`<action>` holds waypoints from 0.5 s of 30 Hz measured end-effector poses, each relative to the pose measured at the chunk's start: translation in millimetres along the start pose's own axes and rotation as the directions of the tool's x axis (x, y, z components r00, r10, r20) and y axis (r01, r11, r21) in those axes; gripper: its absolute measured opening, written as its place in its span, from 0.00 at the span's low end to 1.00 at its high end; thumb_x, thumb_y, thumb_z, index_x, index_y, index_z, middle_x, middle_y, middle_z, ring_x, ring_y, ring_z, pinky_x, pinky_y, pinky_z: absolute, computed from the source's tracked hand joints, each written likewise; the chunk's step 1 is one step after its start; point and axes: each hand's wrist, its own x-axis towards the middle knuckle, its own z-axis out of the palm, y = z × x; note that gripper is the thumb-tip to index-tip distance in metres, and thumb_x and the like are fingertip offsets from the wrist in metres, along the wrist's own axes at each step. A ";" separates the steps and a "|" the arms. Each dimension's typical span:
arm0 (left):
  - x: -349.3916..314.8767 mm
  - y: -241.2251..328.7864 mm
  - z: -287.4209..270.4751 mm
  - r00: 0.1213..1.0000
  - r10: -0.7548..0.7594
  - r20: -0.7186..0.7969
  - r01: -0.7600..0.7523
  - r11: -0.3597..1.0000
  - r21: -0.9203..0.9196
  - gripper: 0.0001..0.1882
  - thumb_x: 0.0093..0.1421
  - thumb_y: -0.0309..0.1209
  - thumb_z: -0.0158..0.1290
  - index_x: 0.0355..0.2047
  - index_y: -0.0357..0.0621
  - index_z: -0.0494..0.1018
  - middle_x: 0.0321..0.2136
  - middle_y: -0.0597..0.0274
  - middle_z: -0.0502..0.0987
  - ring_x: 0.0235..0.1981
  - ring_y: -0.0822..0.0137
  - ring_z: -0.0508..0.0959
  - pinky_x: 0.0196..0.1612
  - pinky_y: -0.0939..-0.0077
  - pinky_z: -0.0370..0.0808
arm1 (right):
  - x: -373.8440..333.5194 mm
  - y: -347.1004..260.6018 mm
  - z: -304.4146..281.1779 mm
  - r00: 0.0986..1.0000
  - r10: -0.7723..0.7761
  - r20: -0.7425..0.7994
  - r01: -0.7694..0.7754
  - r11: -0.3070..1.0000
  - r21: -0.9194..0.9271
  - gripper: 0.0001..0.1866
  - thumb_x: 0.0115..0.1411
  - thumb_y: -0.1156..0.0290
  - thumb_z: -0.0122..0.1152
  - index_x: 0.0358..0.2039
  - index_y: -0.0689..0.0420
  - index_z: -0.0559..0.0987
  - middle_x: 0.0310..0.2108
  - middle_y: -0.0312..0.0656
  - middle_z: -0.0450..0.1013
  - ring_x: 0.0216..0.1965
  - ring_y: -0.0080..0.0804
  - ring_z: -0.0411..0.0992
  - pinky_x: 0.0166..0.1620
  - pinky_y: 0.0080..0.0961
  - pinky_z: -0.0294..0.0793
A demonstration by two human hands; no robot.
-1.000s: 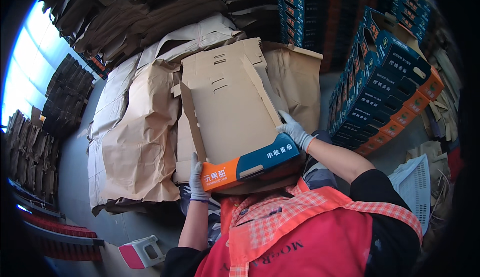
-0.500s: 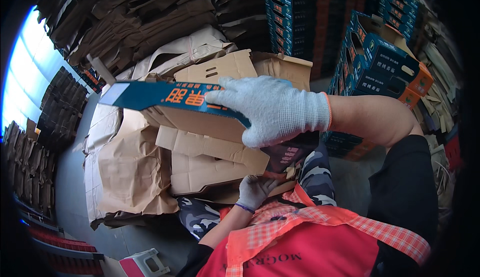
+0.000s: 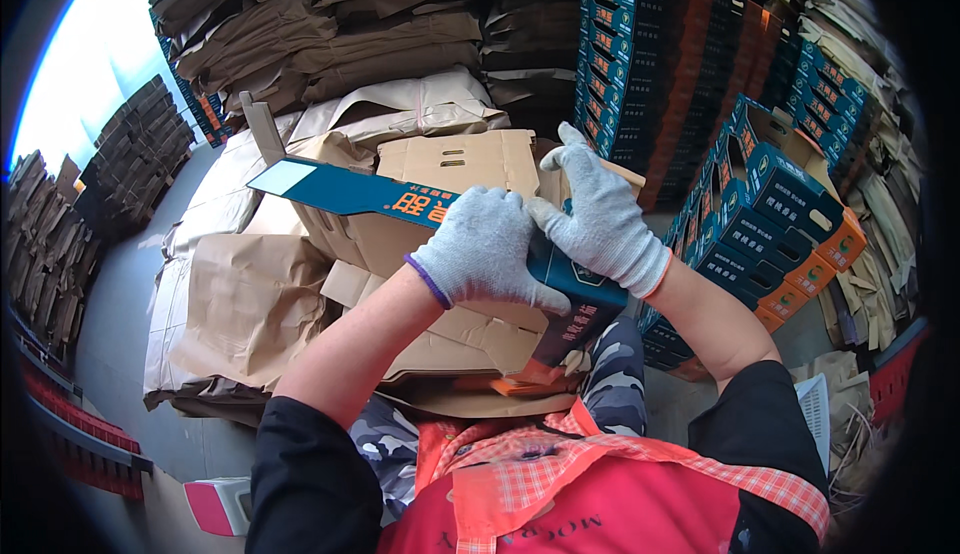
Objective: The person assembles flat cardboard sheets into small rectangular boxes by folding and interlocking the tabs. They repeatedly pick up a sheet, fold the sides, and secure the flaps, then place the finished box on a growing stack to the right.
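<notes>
Curling over the edge of a half-folded carton (image 3: pixel 385 242), the person's left hand (image 3: pixel 484 249) kept its knuckles bent and its thumb stretched along the teal side, gripping the board. Its knitted, pale grey glove had a ribbed cuff trimmed in purple. The right hand (image 3: pixel 605 216), in a matching glove with an orange-edged cuff, was at the carton's right corner, its fingers (image 3: pixel 570 136) loosely spread; whether they pressed the board could not be told. The carton sat in front of the person's lap, matte brown inside and smooth teal outside, a long printed strip slanting up to the left. Behind it lay a flat cardboard sheet (image 3: pixel 480 154) cut with narrow slots, and at left crumpled brown paper (image 3: pixel 240 299) sagged in soft creases. Boxy teal-and-orange cartons (image 3: pixel 745 229) stood stacked at right.
</notes>
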 end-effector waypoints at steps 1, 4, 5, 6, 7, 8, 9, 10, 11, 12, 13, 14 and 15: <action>1.9 -3.2 2.2 0.998 0.051 -0.045 -0.045 0.992 0.117 0.49 0.31 0.76 0.56 0.30 0.37 0.76 0.25 0.49 0.77 0.29 0.55 0.79 0.36 0.67 0.73 | -4.5 7.2 -7.4 0.983 0.124 0.136 -0.137 0.986 0.094 0.24 0.54 0.64 0.65 0.48 0.58 0.68 0.51 0.60 0.69 0.42 0.53 0.76 0.43 0.35 0.77; -1.8 -2.9 5.7 0.994 0.049 -0.093 -0.034 0.987 0.157 0.49 0.31 0.77 0.54 0.28 0.36 0.76 0.26 0.50 0.77 0.32 0.55 0.79 0.38 0.67 0.73 | -12.0 31.4 -23.7 0.951 0.033 0.306 -0.021 0.999 -0.044 0.17 0.59 0.57 0.59 0.37 0.60 0.81 0.27 0.48 0.79 0.28 0.39 0.79 0.33 0.27 0.79; -3.3 -2.1 4.8 0.994 0.059 -0.094 -0.047 0.990 0.131 0.49 0.31 0.77 0.54 0.28 0.36 0.76 0.26 0.51 0.77 0.32 0.55 0.79 0.38 0.67 0.73 | -9.5 38.0 -27.4 0.950 -0.059 0.306 0.053 0.998 0.028 0.17 0.59 0.57 0.58 0.34 0.59 0.81 0.25 0.47 0.78 0.26 0.39 0.79 0.31 0.28 0.78; -4.3 -1.7 4.3 0.996 0.050 -0.069 -0.041 0.992 0.122 0.49 0.31 0.77 0.55 0.27 0.36 0.76 0.26 0.51 0.77 0.32 0.56 0.79 0.38 0.67 0.73 | -9.0 40.6 -30.2 0.918 -0.061 0.392 0.044 0.998 0.053 0.17 0.60 0.56 0.56 0.30 0.58 0.81 0.24 0.46 0.78 0.25 0.38 0.78 0.29 0.30 0.77; -4.5 -2.2 3.3 0.995 0.063 -0.077 -0.055 0.994 0.094 0.49 0.31 0.77 0.55 0.27 0.36 0.77 0.26 0.51 0.77 0.33 0.56 0.79 0.39 0.67 0.73 | -4.1 43.1 -32.5 0.916 -0.111 0.384 0.111 0.994 0.023 0.17 0.61 0.57 0.55 0.28 0.57 0.81 0.22 0.45 0.77 0.23 0.38 0.77 0.28 0.31 0.76; -4.7 -2.6 3.2 0.998 0.039 -0.045 -0.035 0.995 0.094 0.49 0.31 0.77 0.55 0.26 0.36 0.77 0.26 0.51 0.77 0.33 0.56 0.79 0.39 0.67 0.72 | -0.7 41.7 -32.4 0.878 -0.148 0.455 0.167 0.986 -0.001 0.17 0.61 0.57 0.54 0.25 0.57 0.80 0.21 0.45 0.76 0.22 0.38 0.76 0.26 0.33 0.75; -4.9 -3.2 3.3 0.998 0.034 -0.047 -0.030 0.996 0.082 0.48 0.31 0.77 0.55 0.26 0.36 0.77 0.27 0.51 0.77 0.33 0.56 0.78 0.39 0.67 0.72 | 3.9 38.7 -30.9 0.853 -0.166 0.495 0.215 0.976 -0.043 0.18 0.62 0.57 0.53 0.23 0.56 0.80 0.19 0.45 0.75 0.20 0.38 0.75 0.25 0.34 0.73; -6.0 -3.6 4.4 0.999 0.016 -0.040 -0.012 0.996 0.089 0.48 0.31 0.77 0.55 0.26 0.36 0.77 0.27 0.51 0.77 0.33 0.56 0.78 0.39 0.68 0.72 | 10.2 35.2 -27.4 0.789 -0.226 0.571 0.318 0.946 -0.065 0.18 0.62 0.57 0.51 0.21 0.55 0.79 0.18 0.45 0.75 0.19 0.38 0.74 0.24 0.35 0.72; -7.6 -3.3 5.9 0.998 0.018 -0.068 -0.014 0.998 0.056 0.48 0.32 0.76 0.55 0.26 0.36 0.77 0.27 0.51 0.77 0.32 0.57 0.78 0.40 0.68 0.71 | 14.1 29.7 -22.3 0.743 -0.257 0.618 0.404 0.909 -0.107 0.19 0.63 0.58 0.50 0.20 0.54 0.78 0.16 0.44 0.74 0.18 0.39 0.73 0.23 0.36 0.70; -10.3 -2.7 8.2 0.996 0.010 -0.092 -0.007 0.999 0.041 0.48 0.32 0.76 0.55 0.27 0.35 0.77 0.27 0.51 0.77 0.32 0.57 0.78 0.40 0.68 0.71 | 20.4 27.0 -17.1 0.697 -0.225 0.680 0.480 0.851 -0.211 0.20 0.63 0.58 0.49 0.18 0.54 0.77 0.15 0.44 0.73 0.17 0.39 0.72 0.22 0.37 0.69; -14.1 -0.8 11.1 0.993 0.004 -0.116 -0.001 1.000 0.024 0.48 0.32 0.76 0.55 0.28 0.35 0.77 0.27 0.51 0.77 0.32 0.57 0.78 0.40 0.68 0.71 | 21.2 21.5 -6.9 0.718 -0.182 0.672 0.472 0.837 -0.278 0.18 0.63 0.60 0.48 0.21 0.54 0.78 0.18 0.44 0.74 0.18 0.40 0.73 0.23 0.35 0.70; -17.7 0.6 13.6 0.995 -0.030 -0.099 0.033 0.999 0.030 0.49 0.31 0.76 0.56 0.29 0.35 0.76 0.28 0.51 0.76 0.33 0.57 0.77 0.42 0.68 0.71 | 22.8 18.6 3.3 0.762 -0.170 0.625 0.376 0.902 -0.212 0.16 0.62 0.60 0.46 0.25 0.54 0.78 0.23 0.45 0.76 0.24 0.40 0.75 0.28 0.37 0.73; -22.6 3.2 16.2 0.995 -0.057 -0.081 0.060 0.998 0.032 0.50 0.31 0.77 0.56 0.30 0.35 0.75 0.28 0.51 0.76 0.34 0.57 0.77 0.43 0.67 0.71 | 25.6 17.6 12.6 0.717 -0.122 0.686 0.332 0.925 -0.183 0.16 0.62 0.61 0.46 0.27 0.55 0.79 0.26 0.45 0.77 0.27 0.40 0.76 0.31 0.37 0.74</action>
